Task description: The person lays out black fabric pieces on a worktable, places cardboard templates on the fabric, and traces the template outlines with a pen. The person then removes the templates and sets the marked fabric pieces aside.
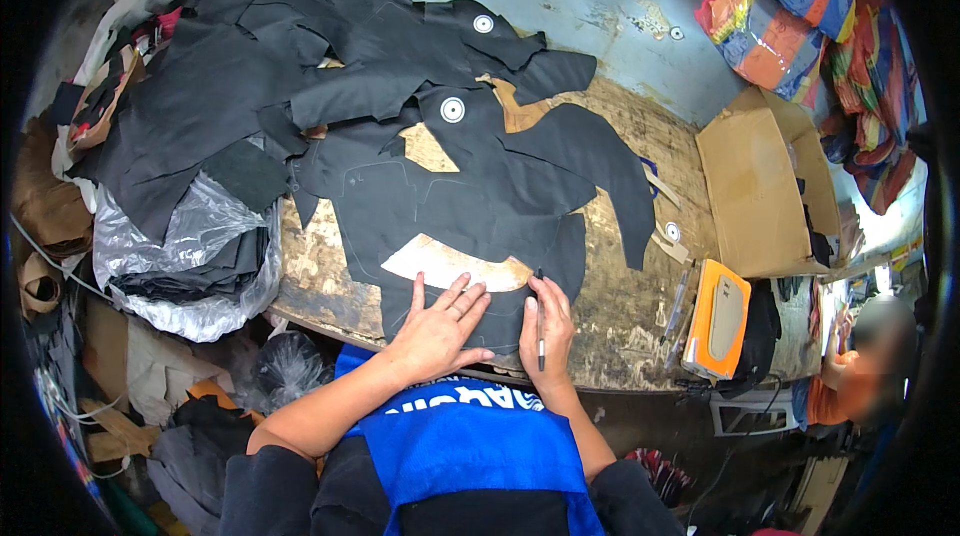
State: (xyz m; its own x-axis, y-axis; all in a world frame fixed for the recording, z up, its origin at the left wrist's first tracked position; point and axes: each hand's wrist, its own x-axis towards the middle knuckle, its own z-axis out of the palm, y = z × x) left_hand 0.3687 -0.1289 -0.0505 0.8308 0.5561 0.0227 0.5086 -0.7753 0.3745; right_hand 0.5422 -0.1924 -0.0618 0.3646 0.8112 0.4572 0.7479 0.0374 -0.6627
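A large sheet of black leather (480,196) with irregular edges lies on the worn wooden table (300,271). Thin pale outlines are drawn on it. On top rests a whitish, brown-stained curved pattern piece (435,261), near the table's front edge. My left hand (438,333) lies flat with fingers spread, its fingertips on the lower edge of the pattern piece. At that piece's right end, my right hand (553,331) grips a slim pen (541,336), whose tip is by the pattern's edge.
More black leather (250,56) is heaped at the left and back. A plastic bag of dark pieces (190,281) hangs at the left edge. Rightward stand a cardboard box (755,196) and an orange case (718,321). Colourful woven sacks (770,26) lie beyond; another person (860,376) is far right.
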